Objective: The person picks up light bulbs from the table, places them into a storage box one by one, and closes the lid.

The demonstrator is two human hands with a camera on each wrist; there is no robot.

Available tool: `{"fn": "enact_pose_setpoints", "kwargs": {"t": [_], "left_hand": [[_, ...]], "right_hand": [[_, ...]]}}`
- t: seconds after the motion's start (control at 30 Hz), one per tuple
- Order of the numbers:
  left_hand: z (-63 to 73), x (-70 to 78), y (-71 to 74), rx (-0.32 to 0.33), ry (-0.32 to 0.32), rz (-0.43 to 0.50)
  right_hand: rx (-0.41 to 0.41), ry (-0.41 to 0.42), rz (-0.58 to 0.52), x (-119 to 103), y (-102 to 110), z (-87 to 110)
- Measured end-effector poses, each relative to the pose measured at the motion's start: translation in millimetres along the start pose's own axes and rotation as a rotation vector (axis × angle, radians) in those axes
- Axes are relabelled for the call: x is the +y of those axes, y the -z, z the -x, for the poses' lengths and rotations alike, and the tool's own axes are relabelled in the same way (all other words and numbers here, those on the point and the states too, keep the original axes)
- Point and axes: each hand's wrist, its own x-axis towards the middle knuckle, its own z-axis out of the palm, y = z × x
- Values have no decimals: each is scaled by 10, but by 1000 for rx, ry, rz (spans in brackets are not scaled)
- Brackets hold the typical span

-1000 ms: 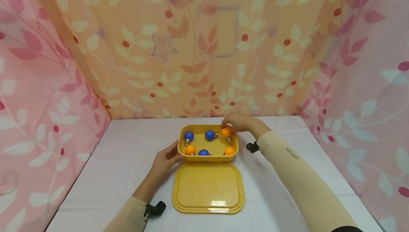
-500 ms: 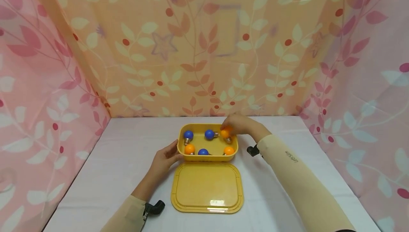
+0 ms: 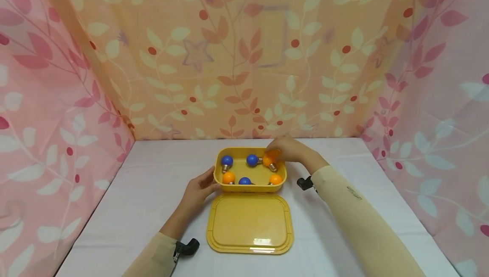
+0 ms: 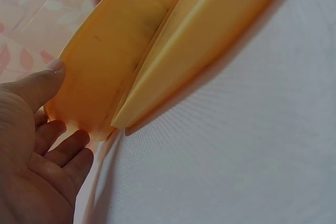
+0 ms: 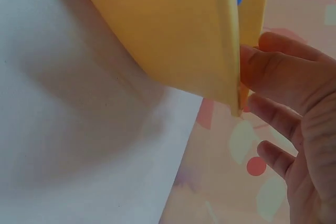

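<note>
A yellow plastic box (image 3: 250, 189) holds several small round light bulbs with metal screw bases. My right hand (image 3: 292, 149) reaches over its back right corner, fingers around an orange bulb (image 3: 268, 160) inside. In the right wrist view the thumb (image 5: 278, 72) dips behind the box wall, where the bulb is mostly hidden. My left hand (image 3: 197, 188) steadies the left end of the box, its thumb (image 4: 47, 82) near the rim and its fingers bent against the end. A blue bulb (image 3: 252, 160) lies on its side beside the gripped orange one.
Another blue bulb (image 3: 227, 161) is at the back left of the box. Along the front are an orange bulb (image 3: 229, 178), a blue bulb (image 3: 245, 181) and an orange bulb (image 3: 275, 179). A yellow lid (image 3: 250, 224) lies flat in front, on white cloth (image 3: 145, 209). Patterned curtains (image 3: 172, 77) surround the table.
My right hand has lowered slightly with the orange bulb, which has shifted a little left toward the neighbouring blue bulb. My left hand has stayed at the box.
</note>
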Motion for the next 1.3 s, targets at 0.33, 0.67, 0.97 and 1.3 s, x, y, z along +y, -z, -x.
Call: {"fn": "enact_pose_setpoints", "kwargs": {"t": [0.33,0.67,0.97,1.3], "left_hand": [[3,8,-16,15,-7,-7],[-7,10,-17,22,-5,-13],[-8,21,12,10,-14,-10],[-2,17,8,8,0,4]], "right_hand": [[195,-24,-47,47,-72,249],[361,-126,-185,74,-194,575],[416,-162,-284,38,-316,835],[478,-154,-338,-63,-389,1075]]}}
